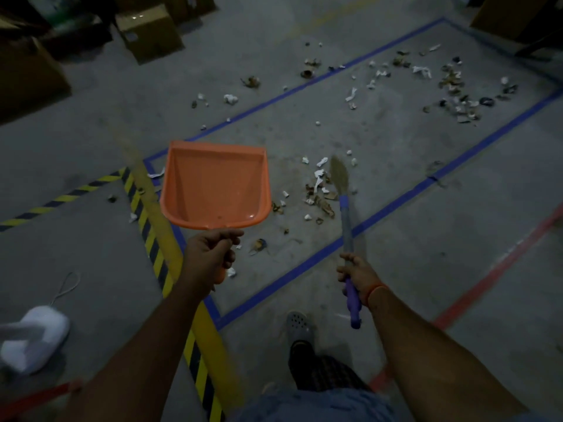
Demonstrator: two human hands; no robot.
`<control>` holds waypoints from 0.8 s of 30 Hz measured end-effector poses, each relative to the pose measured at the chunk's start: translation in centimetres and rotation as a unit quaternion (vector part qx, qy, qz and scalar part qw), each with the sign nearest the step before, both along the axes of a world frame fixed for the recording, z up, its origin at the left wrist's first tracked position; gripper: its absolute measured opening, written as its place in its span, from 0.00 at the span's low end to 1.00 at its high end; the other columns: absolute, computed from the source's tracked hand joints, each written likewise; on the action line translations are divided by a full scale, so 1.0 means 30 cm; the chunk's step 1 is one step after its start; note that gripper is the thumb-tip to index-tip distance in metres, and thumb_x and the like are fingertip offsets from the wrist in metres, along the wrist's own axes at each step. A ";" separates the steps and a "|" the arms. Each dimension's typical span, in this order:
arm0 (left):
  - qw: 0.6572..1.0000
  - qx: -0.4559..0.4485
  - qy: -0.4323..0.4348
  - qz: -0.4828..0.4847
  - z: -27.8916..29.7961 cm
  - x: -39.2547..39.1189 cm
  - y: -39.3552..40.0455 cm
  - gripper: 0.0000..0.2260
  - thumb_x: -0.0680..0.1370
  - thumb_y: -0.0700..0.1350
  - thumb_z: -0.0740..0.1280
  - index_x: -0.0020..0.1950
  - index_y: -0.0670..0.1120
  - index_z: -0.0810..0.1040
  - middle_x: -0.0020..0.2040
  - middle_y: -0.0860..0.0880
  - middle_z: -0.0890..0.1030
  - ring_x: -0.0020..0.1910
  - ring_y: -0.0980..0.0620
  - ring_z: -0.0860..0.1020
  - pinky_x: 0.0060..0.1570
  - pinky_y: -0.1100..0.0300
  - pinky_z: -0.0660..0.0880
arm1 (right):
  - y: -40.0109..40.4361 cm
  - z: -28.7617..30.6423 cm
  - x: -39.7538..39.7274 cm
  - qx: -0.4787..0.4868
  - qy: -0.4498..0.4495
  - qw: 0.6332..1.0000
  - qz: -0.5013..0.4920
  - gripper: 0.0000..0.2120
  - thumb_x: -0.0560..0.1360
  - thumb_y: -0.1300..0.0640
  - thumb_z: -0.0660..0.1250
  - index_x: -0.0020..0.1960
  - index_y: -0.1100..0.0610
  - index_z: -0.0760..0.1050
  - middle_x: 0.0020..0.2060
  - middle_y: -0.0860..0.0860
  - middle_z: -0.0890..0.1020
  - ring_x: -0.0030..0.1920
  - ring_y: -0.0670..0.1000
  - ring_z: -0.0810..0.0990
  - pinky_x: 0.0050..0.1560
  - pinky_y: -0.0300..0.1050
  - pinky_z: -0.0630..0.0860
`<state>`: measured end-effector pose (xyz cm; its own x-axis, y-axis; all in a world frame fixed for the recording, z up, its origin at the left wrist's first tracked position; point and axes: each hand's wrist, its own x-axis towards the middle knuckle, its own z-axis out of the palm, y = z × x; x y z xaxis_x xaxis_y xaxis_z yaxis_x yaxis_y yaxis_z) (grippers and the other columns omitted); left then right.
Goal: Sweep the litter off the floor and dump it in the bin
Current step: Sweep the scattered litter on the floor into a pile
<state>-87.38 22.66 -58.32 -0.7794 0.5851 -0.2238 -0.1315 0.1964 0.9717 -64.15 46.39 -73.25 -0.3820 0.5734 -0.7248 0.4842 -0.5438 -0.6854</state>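
My left hand (211, 251) grips the dustpan (214, 185) handle, right hand (356, 271) wraps the brush (342, 190); both are raised beside the litter (320, 194), ready for sweeping.

Nothing readable here, honestly — no words, brands or numbers anywhere. The cardboard box (149, 32) at the top has a pale sticker on its side, but it's too dark and blurry to make out. The stacks left of that box are unreadable too.
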 end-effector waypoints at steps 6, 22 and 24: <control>0.998 -0.002 0.016 0.060 0.015 0.124 -0.264 0.14 0.81 0.29 0.58 0.52 0.39 0.83 0.43 0.42 0.80 0.29 0.52 0.74 0.27 0.60 0.69 | -0.232 -0.019 0.067 0.109 -0.086 0.972 0.187 0.16 0.75 0.65 0.60 0.60 0.54 0.76 0.37 0.58 0.78 0.29 0.53 0.73 0.33 0.45 0.74; 0.975 0.002 -0.023 0.222 0.054 0.413 -0.697 0.13 0.80 0.27 0.57 0.53 0.34 0.81 0.36 0.42 0.77 0.24 0.56 0.71 0.23 0.64 0.66 | -0.635 0.074 0.146 0.059 -0.069 0.870 0.485 0.23 0.77 0.68 0.60 0.68 0.51 0.73 0.34 0.57 0.76 0.27 0.51 0.73 0.24 0.40 0.71; 0.973 0.004 -0.021 0.229 0.049 0.425 -0.687 0.13 0.80 0.27 0.57 0.53 0.35 0.81 0.37 0.42 0.77 0.25 0.56 0.71 0.24 0.64 0.67 | -0.638 0.066 0.127 0.044 -0.073 0.866 0.493 0.23 0.77 0.68 0.60 0.68 0.51 0.73 0.34 0.58 0.75 0.26 0.52 0.73 0.24 0.41 0.71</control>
